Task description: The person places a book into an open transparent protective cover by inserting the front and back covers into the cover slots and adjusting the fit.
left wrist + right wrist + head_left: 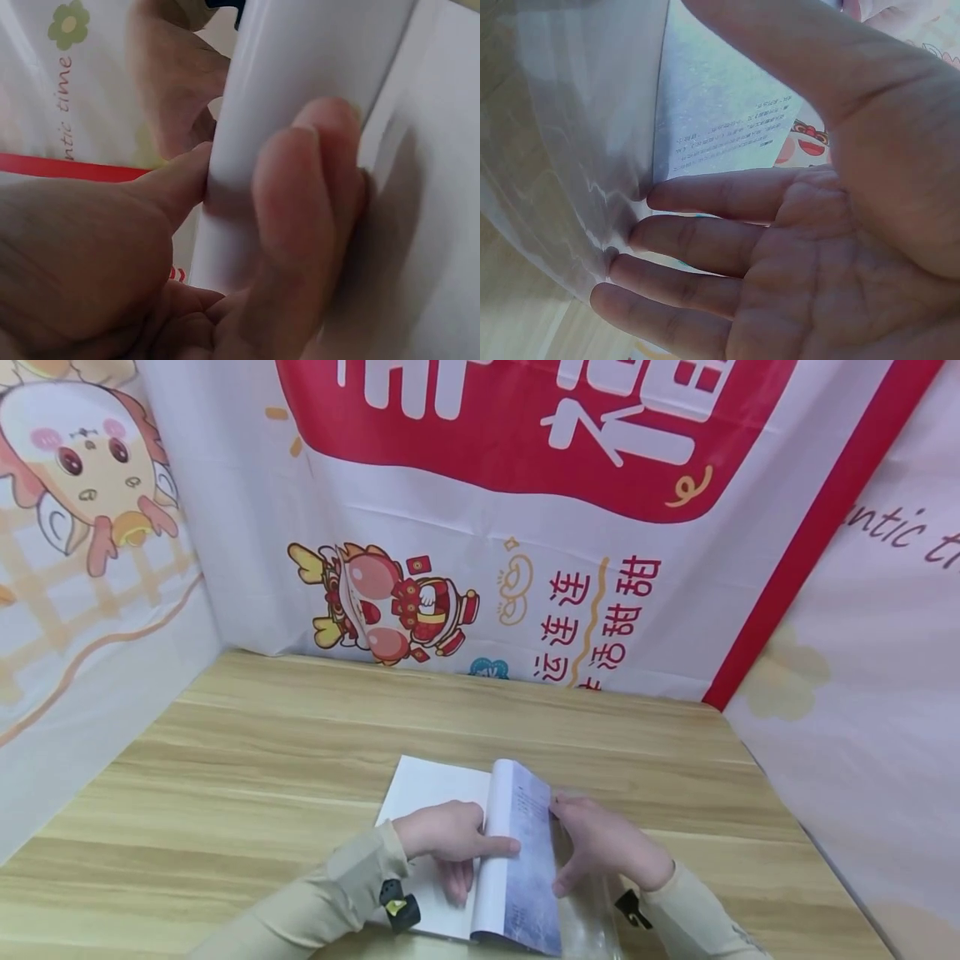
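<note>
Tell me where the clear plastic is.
In the head view, the clear plastic is right of centre at the bottom, beside the blue cover and the right hand; in the right wrist view, it spans the left side, at the fingertips.

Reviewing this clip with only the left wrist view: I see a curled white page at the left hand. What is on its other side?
Observer: The head view shows that the curled page has a printed, mottled blue-grey outer face.

Operator: What does the right hand touch?

Observer: In the right wrist view, its fingertips meet clear plastic.

Operator: Anything on the backdrop behind the table?

Observer: Yes, the head view shows a cartoon figure printed sideways.
</note>
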`<action>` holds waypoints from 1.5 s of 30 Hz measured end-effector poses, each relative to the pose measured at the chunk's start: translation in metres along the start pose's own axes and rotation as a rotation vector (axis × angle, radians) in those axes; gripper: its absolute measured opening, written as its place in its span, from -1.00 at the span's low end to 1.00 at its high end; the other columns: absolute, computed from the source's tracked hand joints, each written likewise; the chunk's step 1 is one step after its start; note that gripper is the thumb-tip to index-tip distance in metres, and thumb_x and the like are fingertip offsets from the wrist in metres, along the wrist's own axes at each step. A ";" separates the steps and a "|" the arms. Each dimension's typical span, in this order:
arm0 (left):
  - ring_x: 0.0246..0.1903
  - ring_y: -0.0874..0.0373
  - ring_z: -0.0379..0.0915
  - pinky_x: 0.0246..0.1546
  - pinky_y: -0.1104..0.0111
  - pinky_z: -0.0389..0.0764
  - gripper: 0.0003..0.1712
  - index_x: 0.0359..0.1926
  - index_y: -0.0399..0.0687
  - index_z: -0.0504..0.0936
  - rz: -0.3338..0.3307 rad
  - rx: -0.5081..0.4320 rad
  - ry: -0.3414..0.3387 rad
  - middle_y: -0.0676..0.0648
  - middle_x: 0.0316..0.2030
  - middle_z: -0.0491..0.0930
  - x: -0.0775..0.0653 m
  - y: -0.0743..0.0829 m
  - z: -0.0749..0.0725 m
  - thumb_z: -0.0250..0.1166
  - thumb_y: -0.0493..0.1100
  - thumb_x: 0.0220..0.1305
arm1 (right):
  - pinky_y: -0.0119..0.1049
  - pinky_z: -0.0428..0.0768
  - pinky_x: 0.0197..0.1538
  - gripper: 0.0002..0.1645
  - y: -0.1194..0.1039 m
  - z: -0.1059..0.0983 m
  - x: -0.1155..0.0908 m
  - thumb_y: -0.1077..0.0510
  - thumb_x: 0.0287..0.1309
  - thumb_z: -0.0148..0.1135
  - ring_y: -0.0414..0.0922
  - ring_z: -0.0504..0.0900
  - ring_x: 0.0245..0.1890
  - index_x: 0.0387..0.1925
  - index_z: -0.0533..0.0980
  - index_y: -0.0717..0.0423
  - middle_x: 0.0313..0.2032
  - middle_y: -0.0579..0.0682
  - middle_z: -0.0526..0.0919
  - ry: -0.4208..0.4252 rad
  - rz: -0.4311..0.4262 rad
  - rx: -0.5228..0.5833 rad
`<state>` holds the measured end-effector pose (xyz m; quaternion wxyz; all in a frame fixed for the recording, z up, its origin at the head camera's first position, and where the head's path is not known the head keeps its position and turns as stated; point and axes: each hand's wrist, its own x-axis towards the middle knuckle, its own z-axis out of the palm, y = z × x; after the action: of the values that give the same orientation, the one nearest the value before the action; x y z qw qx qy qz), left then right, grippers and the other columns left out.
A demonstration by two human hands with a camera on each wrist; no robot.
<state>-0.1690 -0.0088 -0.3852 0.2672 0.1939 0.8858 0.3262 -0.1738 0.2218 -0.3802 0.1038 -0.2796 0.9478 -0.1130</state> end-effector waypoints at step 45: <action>-0.88 0.19 0.41 -0.81 0.35 0.49 -0.47 -0.57 -0.13 0.49 -0.010 -0.021 0.080 -0.07 -0.83 0.48 -0.003 0.005 0.013 0.31 0.25 0.11 | -0.15 0.47 0.06 0.09 0.007 -0.001 0.002 -0.06 -0.77 0.63 -0.05 0.55 -0.06 0.03 0.49 0.27 -0.07 -0.01 0.57 0.031 -0.056 -0.027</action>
<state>-0.1582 -0.0010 -0.3890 0.2352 0.1734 0.8932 0.3418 -0.1793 0.2269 -0.3815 0.0822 -0.3054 0.9425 -0.1076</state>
